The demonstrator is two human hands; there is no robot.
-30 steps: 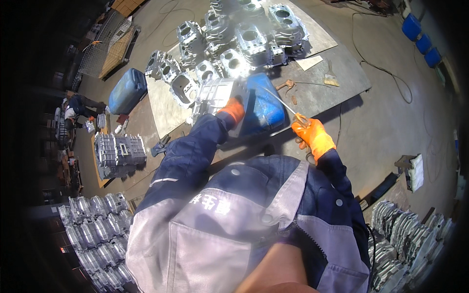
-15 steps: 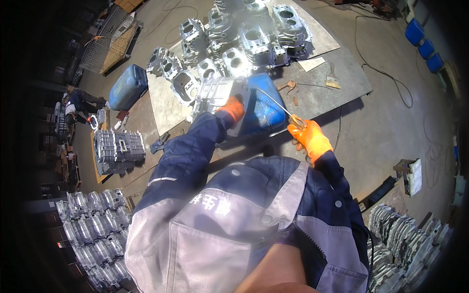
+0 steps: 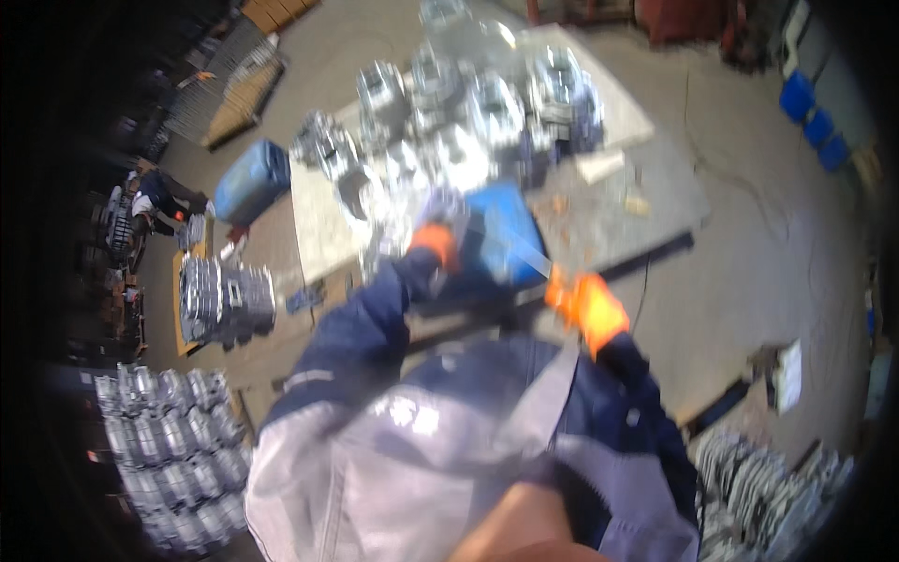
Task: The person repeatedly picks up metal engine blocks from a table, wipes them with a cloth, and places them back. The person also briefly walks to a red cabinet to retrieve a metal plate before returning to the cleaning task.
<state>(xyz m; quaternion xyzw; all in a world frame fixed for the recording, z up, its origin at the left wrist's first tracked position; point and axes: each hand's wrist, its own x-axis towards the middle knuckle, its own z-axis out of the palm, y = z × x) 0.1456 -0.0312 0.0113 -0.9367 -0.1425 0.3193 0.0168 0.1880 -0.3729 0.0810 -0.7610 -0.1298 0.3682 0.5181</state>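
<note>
My right hand point(image 3: 590, 307), in an orange glove, is closed around the handle of a long thin metal hand tool point(image 3: 526, 251). Its shaft slants up and left across a blue plastic container point(image 3: 506, 220) toward the silver metal casting point(image 3: 384, 245). Motion blur keeps me from telling the tool's exact kind. My left hand point(image 3: 435, 245), also orange-gloved, is at the casting's right side, beside the blue container; its fingers are blurred and partly hidden.
Several more silver castings point(image 3: 496, 112) crowd the table point(image 3: 679, 192) beyond my hands. A blue drum point(image 3: 253, 178) and a large ribbed casting point(image 3: 229, 300) are to the left. A co-worker point(image 3: 159, 201) bends over farther left. Stacked metal parts stand at both lower corners.
The whole view has shifted and blurred, with the table sitting lower in it. My right hand still grips the tool; its shaft looks shorter. My left hand stays by the casting.
</note>
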